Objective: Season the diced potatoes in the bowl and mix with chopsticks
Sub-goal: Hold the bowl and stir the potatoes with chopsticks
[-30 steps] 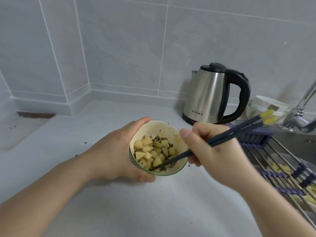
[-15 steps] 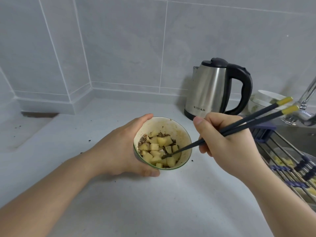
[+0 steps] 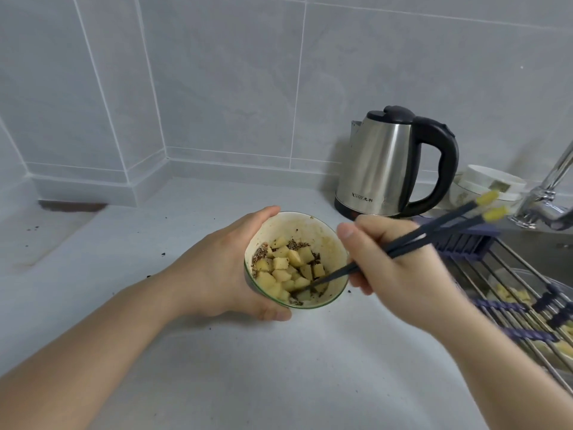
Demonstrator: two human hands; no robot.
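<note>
A small white bowl [image 3: 322, 234] with a green rim sits tilted on the grey counter. It holds diced potatoes [image 3: 285, 268] speckled with brown seasoning. My left hand [image 3: 217, 268] grips the bowl from its left side, thumb at the near rim and fingers behind. My right hand [image 3: 393, 262] holds dark chopsticks [image 3: 428, 237] with yellow ends; their tips reach down among the potatoes at the bowl's near right.
A steel kettle [image 3: 381, 169] with a black handle stands behind the bowl. To its right are white bowls [image 3: 483, 184], a tap [image 3: 545, 193] and a sink covered by a roll-up rack [image 3: 527, 293]. Tiled walls close the back; dark crumbs dot the counter [image 3: 248, 367].
The chopstick tips have swept through the potatoes, from the bowl's middle to its near right. The pieces and seasoning have shifted. My left hand keeps its grip on the bowl.
</note>
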